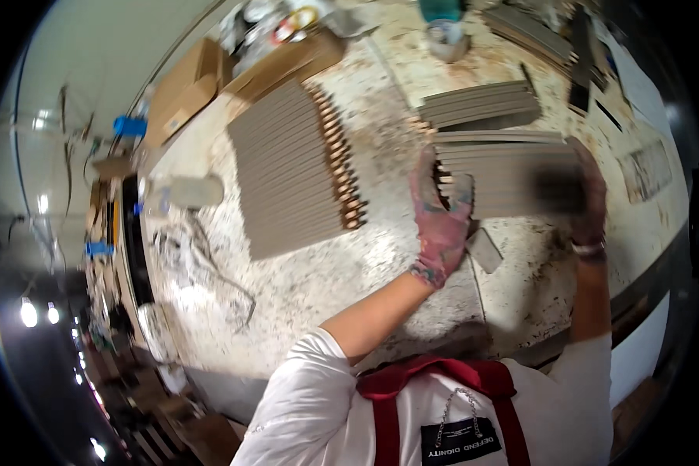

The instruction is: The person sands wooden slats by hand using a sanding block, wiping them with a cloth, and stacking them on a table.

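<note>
A bundle of long grey-brown strips [505, 182] lies crosswise between my two gloved hands. My left hand [443, 225], in a stained pinkish glove, grips its left end, thumb on the near side and fingers on the far side. At the right end my right hand [592, 194] is wrapped round the bundle; some of its fingers are hidden. Just beyond sits a smaller pile of like strips [481, 107]. To the left, a wide row of the strips [283, 175] lies side by side, with copper-coloured tips along its right edge. A small grey flat block [485, 250] rests near my left wrist.
The worktable [365, 279] is white and stained. Cardboard boxes [182, 93] stand at the far left, a clear bottle [194, 191] and crumpled plastic [180, 260] nearer. A jar [446, 39] and more strips [528, 35] lie at the back, a trowel-like plate [645, 171] at right.
</note>
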Tool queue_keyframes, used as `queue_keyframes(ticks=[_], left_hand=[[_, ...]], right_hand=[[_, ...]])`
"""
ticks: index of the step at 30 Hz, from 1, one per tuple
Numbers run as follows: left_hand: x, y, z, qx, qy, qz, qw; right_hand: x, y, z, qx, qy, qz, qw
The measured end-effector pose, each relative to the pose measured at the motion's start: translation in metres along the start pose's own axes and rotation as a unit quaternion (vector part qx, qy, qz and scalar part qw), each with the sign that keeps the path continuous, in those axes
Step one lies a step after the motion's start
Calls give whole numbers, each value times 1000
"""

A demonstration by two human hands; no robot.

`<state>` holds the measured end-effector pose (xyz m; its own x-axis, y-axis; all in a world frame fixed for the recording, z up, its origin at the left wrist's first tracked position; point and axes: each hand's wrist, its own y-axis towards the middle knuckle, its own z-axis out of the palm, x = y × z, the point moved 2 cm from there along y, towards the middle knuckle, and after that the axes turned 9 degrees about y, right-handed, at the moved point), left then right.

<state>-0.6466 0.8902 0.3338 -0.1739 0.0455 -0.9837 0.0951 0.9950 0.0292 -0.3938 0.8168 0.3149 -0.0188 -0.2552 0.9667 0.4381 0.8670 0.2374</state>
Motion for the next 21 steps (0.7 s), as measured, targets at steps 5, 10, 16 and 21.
queue_keyframes(ticks=[5, 10, 16, 21], left_hand=[[21, -22, -43, 12, 52, 16, 998], [41, -14, -19, 26, 42, 16, 999], [38, 5, -20, 61, 45, 57, 996], [-6, -27, -72, 66, 18, 66, 995]], right_hand=[[22, -21, 50, -28, -117, -38, 992], [-16, -20, 24, -96, -81, 1, 992], [-11, -67, 31, -128, -97, 50, 986], [44, -87, 71, -123, 12, 37, 992]])
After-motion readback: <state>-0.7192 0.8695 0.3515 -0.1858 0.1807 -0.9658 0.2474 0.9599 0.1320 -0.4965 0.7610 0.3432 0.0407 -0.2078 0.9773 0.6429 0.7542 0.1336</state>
